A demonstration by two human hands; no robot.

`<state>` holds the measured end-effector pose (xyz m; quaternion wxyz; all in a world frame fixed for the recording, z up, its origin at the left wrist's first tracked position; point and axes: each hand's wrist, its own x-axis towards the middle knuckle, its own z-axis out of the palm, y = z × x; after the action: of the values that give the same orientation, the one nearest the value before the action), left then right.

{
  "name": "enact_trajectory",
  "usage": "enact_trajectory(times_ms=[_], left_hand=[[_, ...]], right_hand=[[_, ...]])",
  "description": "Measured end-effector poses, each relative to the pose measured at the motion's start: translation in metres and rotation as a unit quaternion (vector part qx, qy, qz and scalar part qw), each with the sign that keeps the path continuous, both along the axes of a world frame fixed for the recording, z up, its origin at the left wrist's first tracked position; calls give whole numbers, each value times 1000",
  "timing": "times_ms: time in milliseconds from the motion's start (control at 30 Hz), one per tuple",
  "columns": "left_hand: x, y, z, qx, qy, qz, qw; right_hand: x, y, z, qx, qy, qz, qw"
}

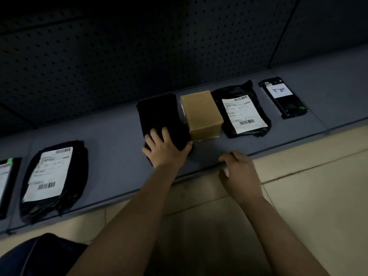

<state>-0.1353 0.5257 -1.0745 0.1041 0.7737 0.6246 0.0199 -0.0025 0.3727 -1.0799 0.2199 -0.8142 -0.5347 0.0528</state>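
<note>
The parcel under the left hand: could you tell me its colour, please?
The parcel is plain black; head view.

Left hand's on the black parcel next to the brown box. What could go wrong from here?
1. The black parcel lies close against the brown taped box, so pulling it may drag the box askew.
2. The left hand grips only the parcel's near end at the shelf edge. It could sag or slip to the floor, and the right hand hovers free, giving no support.
</note>
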Motion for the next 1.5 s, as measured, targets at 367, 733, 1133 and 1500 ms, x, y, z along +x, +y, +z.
enact_trajectory(times_ms=[367, 733, 1133, 1500], left_hand=[[-58, -40, -6, 39, -17, -79, 996], [-98, -35, 15, -55, -369, -15, 928], [-120, -27, 34, 3, -252, 12, 968], [-121, -35, 15, -130, -455, 70, 878]], right_hand=[[-19, 22, 17, 2, -12, 10, 1000], [-25, 34, 27, 17, -2, -11, 1000], [-44, 38, 27, 2, -13, 2, 1000], [-49, 46, 30, 4, -12, 5, 1000]])
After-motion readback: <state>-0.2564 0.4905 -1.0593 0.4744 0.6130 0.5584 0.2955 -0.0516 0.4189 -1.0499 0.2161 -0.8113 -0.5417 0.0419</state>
